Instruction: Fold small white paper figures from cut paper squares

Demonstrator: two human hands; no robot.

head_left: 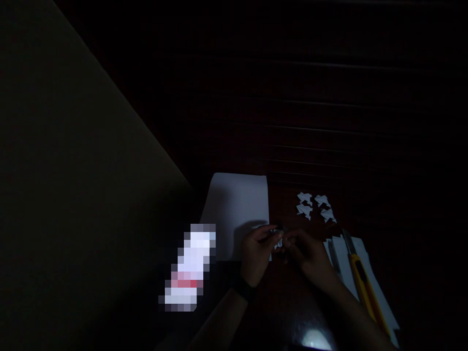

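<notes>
Both hands meet over a dark wooden surface, near the right edge of a large white sheet of paper point(241, 204). Between them is a small piece of folded white paper point(278, 242), partly covered by fingers. My left hand point(258, 251), with a dark band at its wrist, grips the piece from the left. My right hand point(305, 253) pinches its right side, the fingertips close to the left thumb. Beyond the right hand lie several small folded paper figures point(304, 210), grouped closely together. Dim light hides the exact folds of the held piece.
At the right, a yellow utility knife point(361, 282) with its blade showing rests on a stack of white paper point(380, 297), beside a dark slim object point(334, 258). A bright pixelated rectangle point(192, 268) is at the left. A pale wall point(73, 170) fills the left side.
</notes>
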